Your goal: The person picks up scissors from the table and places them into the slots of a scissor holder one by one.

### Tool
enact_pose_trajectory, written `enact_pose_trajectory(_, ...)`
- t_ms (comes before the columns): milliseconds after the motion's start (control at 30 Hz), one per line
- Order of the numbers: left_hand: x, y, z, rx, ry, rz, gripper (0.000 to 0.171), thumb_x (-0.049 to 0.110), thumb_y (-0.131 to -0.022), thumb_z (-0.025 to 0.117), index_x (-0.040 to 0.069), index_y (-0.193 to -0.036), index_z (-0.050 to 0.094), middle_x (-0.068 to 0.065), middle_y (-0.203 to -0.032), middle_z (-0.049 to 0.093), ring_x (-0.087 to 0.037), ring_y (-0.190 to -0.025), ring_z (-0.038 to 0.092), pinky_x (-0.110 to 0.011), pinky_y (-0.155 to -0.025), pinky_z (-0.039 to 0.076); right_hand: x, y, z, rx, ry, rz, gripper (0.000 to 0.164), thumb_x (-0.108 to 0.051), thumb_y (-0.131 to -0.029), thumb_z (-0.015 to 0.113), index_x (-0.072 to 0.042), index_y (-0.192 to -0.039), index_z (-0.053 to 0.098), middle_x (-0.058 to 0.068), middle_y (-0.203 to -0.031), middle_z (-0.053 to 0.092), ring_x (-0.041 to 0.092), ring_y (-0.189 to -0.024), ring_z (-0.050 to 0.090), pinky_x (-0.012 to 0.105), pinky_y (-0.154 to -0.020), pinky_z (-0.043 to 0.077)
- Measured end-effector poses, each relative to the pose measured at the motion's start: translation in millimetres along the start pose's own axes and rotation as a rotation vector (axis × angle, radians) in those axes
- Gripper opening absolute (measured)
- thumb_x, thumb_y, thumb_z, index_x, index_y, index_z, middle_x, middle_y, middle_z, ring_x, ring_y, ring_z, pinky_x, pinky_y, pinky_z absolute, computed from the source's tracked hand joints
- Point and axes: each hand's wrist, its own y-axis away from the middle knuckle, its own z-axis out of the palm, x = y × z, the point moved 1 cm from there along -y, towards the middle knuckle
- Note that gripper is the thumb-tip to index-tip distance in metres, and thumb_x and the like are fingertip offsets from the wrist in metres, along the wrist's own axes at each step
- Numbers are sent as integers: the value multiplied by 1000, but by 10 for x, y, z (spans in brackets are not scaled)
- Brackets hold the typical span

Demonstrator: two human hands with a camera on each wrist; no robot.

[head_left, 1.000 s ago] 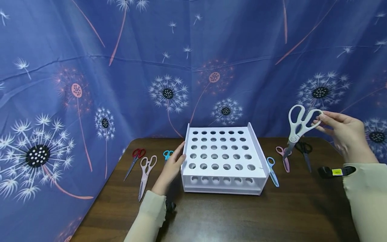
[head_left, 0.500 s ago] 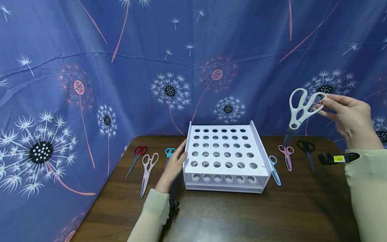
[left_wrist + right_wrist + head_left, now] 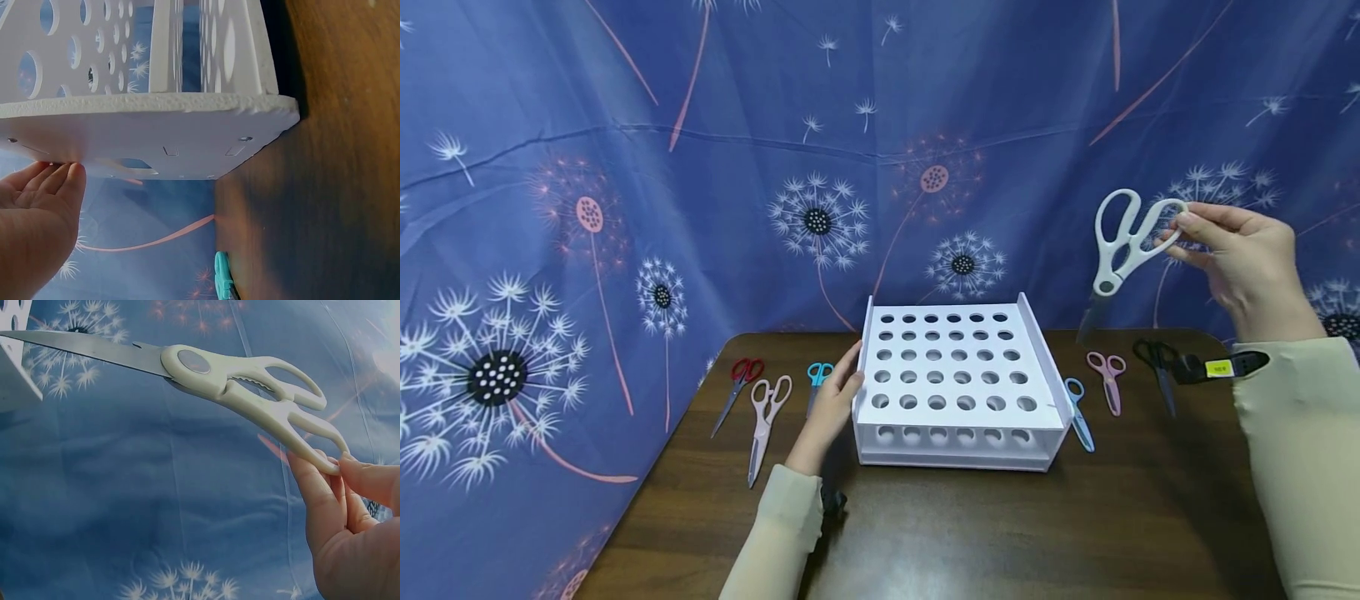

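Observation:
In the head view my right hand [image 3: 1255, 262] pinches one finger loop of a pair of white-handled scissors [image 3: 1126, 242], held up in the air right of the rack with the blades slanting down. The right wrist view shows thumb and fingertips on the loop's end of these scissors [image 3: 225, 381], blades closed together. My left hand [image 3: 829, 408] rests its fingers against the left side wall of a white rack [image 3: 966, 417] with rows of round holes. Its fingertips touch the outer face of that wall [image 3: 137, 134] in the left wrist view, fingers fairly straight.
On the brown table [image 3: 955, 533], left of the rack, lie red scissors [image 3: 742, 379], pale pink scissors [image 3: 763, 421] and turquoise scissors [image 3: 817, 375]. Right of it lie light blue scissors [image 3: 1079, 417], pink scissors [image 3: 1108, 379] and black scissors [image 3: 1161, 375]. A patterned blue cloth [image 3: 737, 208] hangs behind.
My right hand has lifted the white scissors higher, off from over the pink pair, and lately brought them a little to the left. The left hand stays at the rack's side.

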Motion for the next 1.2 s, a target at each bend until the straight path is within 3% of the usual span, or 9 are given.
enact_pose_trajectory(267, 89, 22, 5, -11, 15, -23, 51, 9, -102, 44, 3, -151, 32, -20, -152, 37, -35, -138, 39, -51, -111, 32, 33, -39, 189, -32, -36, -7, 29, -4, -76, 78, -4, -105, 73, 3, -86, 74, 13, -73, 72, 24, -60, 57)
enact_pose_trajectory(367, 0, -1, 10, 0, 14, -20, 51, 11, -102, 45, 6, -151, 32, -18, -152, 38, -34, -138, 39, -51, -110, 32, 68, -52, 253, -35, -60, -26, 29, -3, -76, 78, -3, -105, 73, 4, -87, 73, 14, -74, 72, 25, -61, 57)
enact_pose_trajectory(633, -11, 2, 10, -4, 11, 13, 51, 14, -103, 44, 9, -152, 32, -18, -151, 39, -33, -137, 41, -43, -108, 38, 136, -111, 402, -48, -71, -40, 29, -3, -75, 79, -1, -103, 73, 5, -88, 73, 15, -73, 73, 24, -60, 56)
enact_pose_trajectory(867, -16, 19, 4, -1, -19, 94, 51, 18, -102, 44, 10, -151, 34, -20, -149, 42, -31, -134, 44, -36, -105, 42, 220, -152, 555, -79, -91, -66, 25, -2, -76, 79, 1, -100, 73, 6, -85, 73, 16, -71, 72, 24, -61, 57)
enact_pose_trajectory(1100, -8, -5, 10, 0, -13, -1, 51, 18, -103, 45, 13, -152, 33, -12, -153, 39, -29, -139, 39, -45, -110, 34, 295, -180, 679, -87, -90, -69, 27, -2, -76, 78, 1, -102, 73, 6, -86, 73, 16, -71, 72, 25, -63, 56)
enact_pose_trajectory(1200, 3, -5, 15, -3, -7, -10, 51, 14, -103, 44, 10, -152, 31, -16, -153, 38, -32, -139, 39, -48, -110, 34, 334, -194, 722, -85, -75, -62, 27, -3, -76, 79, 0, -101, 73, 5, -86, 73, 16, -71, 72, 24, -64, 56)
